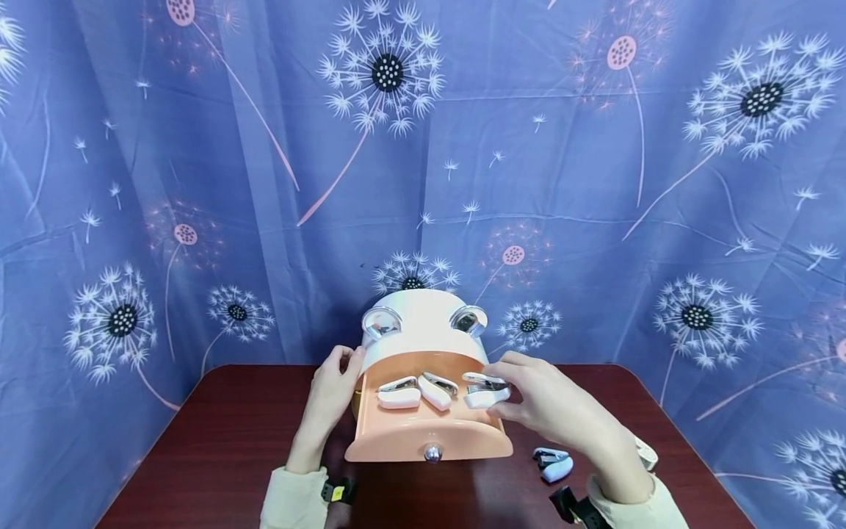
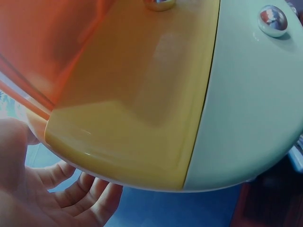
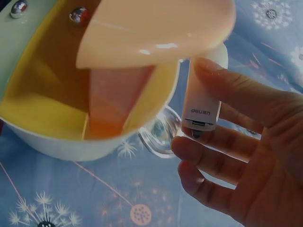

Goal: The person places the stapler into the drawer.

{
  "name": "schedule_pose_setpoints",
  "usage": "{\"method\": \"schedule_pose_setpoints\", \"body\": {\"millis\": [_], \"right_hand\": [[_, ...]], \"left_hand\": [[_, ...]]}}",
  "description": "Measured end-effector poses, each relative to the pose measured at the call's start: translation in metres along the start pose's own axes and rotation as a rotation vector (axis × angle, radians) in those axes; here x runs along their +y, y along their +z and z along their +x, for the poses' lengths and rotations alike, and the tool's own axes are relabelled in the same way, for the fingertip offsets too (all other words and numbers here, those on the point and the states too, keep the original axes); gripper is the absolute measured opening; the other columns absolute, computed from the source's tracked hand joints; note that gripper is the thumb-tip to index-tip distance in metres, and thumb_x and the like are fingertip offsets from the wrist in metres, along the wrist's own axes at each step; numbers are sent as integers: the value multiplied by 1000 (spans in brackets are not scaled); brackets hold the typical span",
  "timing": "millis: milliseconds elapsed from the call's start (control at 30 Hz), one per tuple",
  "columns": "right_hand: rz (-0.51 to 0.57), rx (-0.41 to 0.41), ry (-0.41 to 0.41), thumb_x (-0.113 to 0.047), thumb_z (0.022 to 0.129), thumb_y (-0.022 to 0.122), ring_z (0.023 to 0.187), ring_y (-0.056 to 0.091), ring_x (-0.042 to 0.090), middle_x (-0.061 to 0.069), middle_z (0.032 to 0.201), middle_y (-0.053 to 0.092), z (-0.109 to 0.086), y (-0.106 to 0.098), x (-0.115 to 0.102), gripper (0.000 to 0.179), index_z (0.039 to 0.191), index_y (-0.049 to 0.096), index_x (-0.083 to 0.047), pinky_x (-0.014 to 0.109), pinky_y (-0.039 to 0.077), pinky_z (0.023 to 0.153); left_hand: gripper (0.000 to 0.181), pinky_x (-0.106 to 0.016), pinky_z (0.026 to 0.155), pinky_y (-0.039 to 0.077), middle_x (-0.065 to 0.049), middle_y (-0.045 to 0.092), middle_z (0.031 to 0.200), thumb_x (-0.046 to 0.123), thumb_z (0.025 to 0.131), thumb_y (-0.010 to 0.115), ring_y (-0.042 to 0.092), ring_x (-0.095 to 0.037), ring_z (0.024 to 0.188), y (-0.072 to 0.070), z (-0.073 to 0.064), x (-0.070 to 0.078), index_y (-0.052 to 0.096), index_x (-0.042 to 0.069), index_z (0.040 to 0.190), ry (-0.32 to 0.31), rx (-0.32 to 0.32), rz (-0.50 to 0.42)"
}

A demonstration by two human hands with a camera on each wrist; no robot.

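Note:
In the head view, a rounded white desk organizer [image 1: 415,319] stands with its peach drawer [image 1: 396,441] pulled out. Two small white staplers [image 1: 399,397] lie inside, toward the left and middle. At the drawer's right side my right hand [image 1: 548,400] pinches another white stapler [image 1: 487,397] between thumb and fingers; lettering shows on it in the right wrist view. My left hand [image 1: 333,386] touches the organizer's left side, its fingers loosely bent along the rounded edge in the left wrist view. A light-blue stapler [image 1: 555,466] lies on the table below my right forearm.
Two shiny round ear-like parts [image 1: 382,322] stick up from the organizer's top. Yellow [image 2: 142,94] and mint-green drawer fronts [image 2: 251,94] sit beside the peach drawer. A whitish object [image 1: 646,453] is partly hidden behind the right forearm. A blue dandelion-print curtain [image 1: 529,169] hangs behind the dark red table [image 1: 231,441].

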State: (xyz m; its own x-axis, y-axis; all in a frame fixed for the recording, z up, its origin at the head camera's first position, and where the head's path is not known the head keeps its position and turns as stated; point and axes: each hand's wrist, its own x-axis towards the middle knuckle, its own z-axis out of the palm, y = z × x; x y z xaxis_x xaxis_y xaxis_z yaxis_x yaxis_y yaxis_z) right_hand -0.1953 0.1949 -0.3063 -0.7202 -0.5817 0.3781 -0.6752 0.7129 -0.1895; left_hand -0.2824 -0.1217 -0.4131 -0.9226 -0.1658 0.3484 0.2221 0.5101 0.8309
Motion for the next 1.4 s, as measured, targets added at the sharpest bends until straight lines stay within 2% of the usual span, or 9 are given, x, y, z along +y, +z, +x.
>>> {"method": "schedule_pose_setpoints", "body": {"millis": [133, 300, 467, 700, 867, 1000, 1167, 1400], "right_hand": [[40, -56, -19, -19, 80, 82, 74, 49, 3, -13, 89, 54, 9, 5, 0, 35, 113, 70, -18, 23, 44, 66], [107, -111, -55, -11, 80, 79, 74, 54, 8, -12, 89, 56, 19, 14, 3, 28, 106, 71, -17, 22, 46, 65], [128, -160, -66, -11, 82, 77, 69, 52, 10, -8, 86, 55, 22, 20, 3, 23, 104, 71, -15, 23, 44, 62], [152, -214, -49, -11, 84, 75, 72, 50, 10, -7, 89, 57, 25, 24, 3, 24, 107, 72, -15, 24, 44, 63], [146, -254, -63, 4, 81, 66, 70, 49, 8, -8, 87, 55, 27, 26, 5, 35, 109, 72, -16, 24, 43, 62], [127, -262, -87, 10, 77, 62, 68, 46, 7, -8, 82, 54, 30, 30, 7, 42, 105, 72, -19, 24, 42, 60], [106, -265, -118, 8, 78, 62, 69, 45, 8, -8, 76, 53, 32, 38, 11, 35, 95, 69, -21, 24, 40, 62], [135, -283, -103, 2, 79, 64, 71, 46, 10, -8, 77, 53, 35, 39, 14, 29, 95, 69, -23, 26, 40, 63]], "left_hand": [[38, -37, 74, 43, -5, 61, 89, 48, 99, 51, 57, -22, 83, 0, 0, 0, 62, 11, 102, 11, 0, 6], [38, -37, 73, 43, -6, 62, 90, 48, 99, 52, 57, -23, 83, 0, 1, 1, 62, 11, 102, 10, 4, 10], [36, -37, 73, 43, -5, 62, 90, 47, 99, 52, 57, -22, 83, 1, 0, 0, 62, 12, 101, 1, 2, 4], [36, -36, 73, 43, -5, 62, 90, 47, 99, 52, 57, -22, 83, 1, 1, 0, 62, 12, 101, 5, 6, 0], [38, -36, 72, 43, -6, 62, 90, 48, 99, 52, 57, -22, 82, 0, 1, 0, 62, 11, 101, 8, -1, 3], [38, -36, 72, 43, -5, 62, 90, 48, 99, 52, 57, -21, 82, 0, 0, -1, 62, 11, 101, 7, 0, 1], [37, -35, 72, 42, -4, 61, 88, 47, 99, 52, 56, -20, 81, 0, -1, -1, 62, 12, 101, 6, -9, -5], [34, -36, 71, 43, -4, 61, 87, 46, 99, 53, 56, -21, 80, 1, 0, 0, 62, 13, 99, 5, 17, -4]]}}
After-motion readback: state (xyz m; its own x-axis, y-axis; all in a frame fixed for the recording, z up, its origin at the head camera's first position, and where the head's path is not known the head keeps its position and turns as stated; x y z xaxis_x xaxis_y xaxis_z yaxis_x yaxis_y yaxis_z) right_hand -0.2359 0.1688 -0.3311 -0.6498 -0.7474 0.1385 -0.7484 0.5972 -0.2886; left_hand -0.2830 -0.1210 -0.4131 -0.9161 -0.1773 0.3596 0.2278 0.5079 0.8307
